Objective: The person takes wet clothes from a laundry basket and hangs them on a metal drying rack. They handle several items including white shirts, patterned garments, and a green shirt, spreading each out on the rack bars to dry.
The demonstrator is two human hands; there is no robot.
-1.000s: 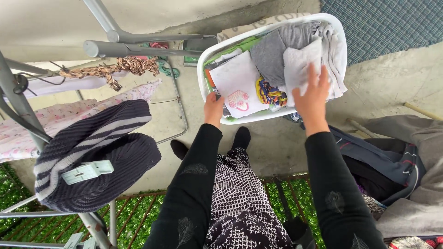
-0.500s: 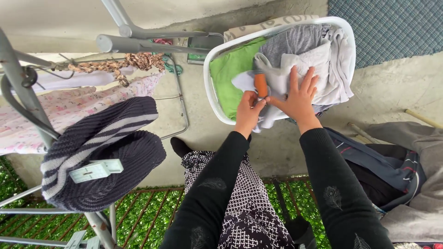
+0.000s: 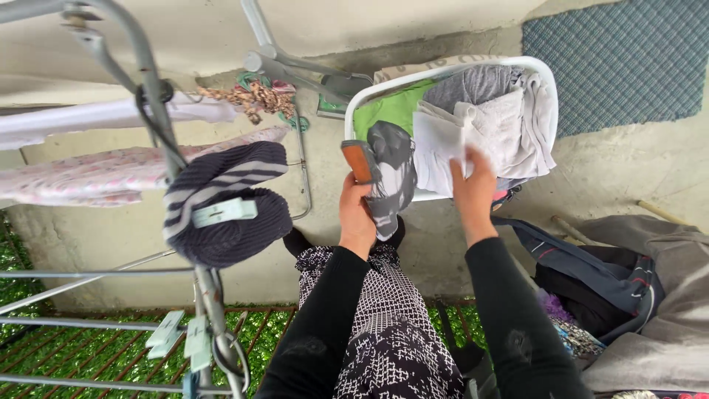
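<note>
White laundry basket (image 3: 548, 81) of pale clothes, left hand (image 3: 356, 214) grip pinching grey garment (image 3: 391, 174); right hand (image 3: 473, 188) spread

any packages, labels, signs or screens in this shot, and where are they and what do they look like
None that I can make out. The nearest thing to one is the grey printed picture on the small garment with an orange cuff, held by the left hand at the rim of the white laundry basket.
</note>
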